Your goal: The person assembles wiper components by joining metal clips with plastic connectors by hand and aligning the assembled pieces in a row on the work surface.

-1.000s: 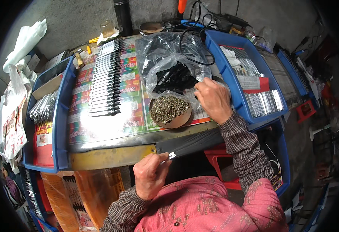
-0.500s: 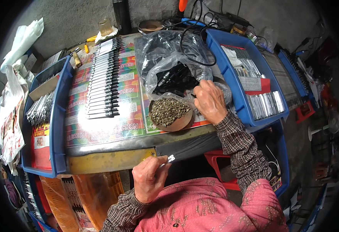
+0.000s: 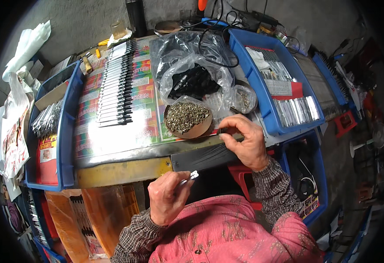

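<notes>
Over my lap, my left hand [image 3: 166, 199] is closed around a few slim silvery pieces [image 3: 193, 175], their ends poking out past the thumb. Beyond the table's front edge, my right hand [image 3: 250, 142] pinches a small black piece [image 3: 221, 131] between thumb and forefinger. Just left of it lies a round shallow dish [image 3: 200, 132] heaped with small brass-coloured metal parts [image 3: 185, 116]. Behind the dish, an open clear plastic bag [image 3: 165, 83] holds many black parts [image 3: 196, 83]. A smaller clear bag [image 3: 244, 100] with small metal pieces sits to its right.
A long row of silver sticks with black ends [image 3: 115, 87] lies on the colourful table sheet [image 3: 141, 114]. Blue bins with silvery pieces stand at left [image 3: 67, 131] and right [image 3: 266, 98]. A black cable [image 3: 220, 63] loops behind the bags. A red stool [image 3: 243, 175] shows under the table.
My right hand has come back from the bag of black parts toward me, now with a small black piece showing in its fingertips. My left hand stays nearly in place, still holding the silvery pieces.
</notes>
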A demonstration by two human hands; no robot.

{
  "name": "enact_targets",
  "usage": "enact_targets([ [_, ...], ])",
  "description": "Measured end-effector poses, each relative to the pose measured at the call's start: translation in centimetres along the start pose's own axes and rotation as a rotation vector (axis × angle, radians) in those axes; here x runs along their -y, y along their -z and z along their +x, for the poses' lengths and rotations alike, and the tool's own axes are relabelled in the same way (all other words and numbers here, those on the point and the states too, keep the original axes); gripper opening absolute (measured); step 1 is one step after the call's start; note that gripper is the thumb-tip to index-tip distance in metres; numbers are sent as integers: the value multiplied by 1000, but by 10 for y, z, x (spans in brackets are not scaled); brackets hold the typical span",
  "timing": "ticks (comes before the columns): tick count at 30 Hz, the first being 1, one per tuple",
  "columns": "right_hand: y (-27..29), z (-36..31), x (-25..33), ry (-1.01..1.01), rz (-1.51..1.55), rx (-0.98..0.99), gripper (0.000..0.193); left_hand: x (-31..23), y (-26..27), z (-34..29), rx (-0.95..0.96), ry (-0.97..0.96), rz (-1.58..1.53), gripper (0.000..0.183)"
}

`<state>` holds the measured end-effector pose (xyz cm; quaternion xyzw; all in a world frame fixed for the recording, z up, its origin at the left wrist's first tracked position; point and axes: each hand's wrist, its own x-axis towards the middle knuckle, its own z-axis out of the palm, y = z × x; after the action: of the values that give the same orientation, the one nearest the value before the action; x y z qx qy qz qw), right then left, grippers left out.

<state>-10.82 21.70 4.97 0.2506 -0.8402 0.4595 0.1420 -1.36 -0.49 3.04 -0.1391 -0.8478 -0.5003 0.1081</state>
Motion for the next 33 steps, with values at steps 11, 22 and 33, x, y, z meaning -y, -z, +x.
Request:
enact_targets([
  [11,-22,-51,22,-274,860,163,22,-10,-4,-4,9,-51,-44,20],
  [22,-29,-62,24,-286,900,152,20,-6,-8,-11,-9,-61,-48,20],
  [33,-35,-67,16,-365,978,250,14,-2,-6,-14,102,-27,-45,21],
])
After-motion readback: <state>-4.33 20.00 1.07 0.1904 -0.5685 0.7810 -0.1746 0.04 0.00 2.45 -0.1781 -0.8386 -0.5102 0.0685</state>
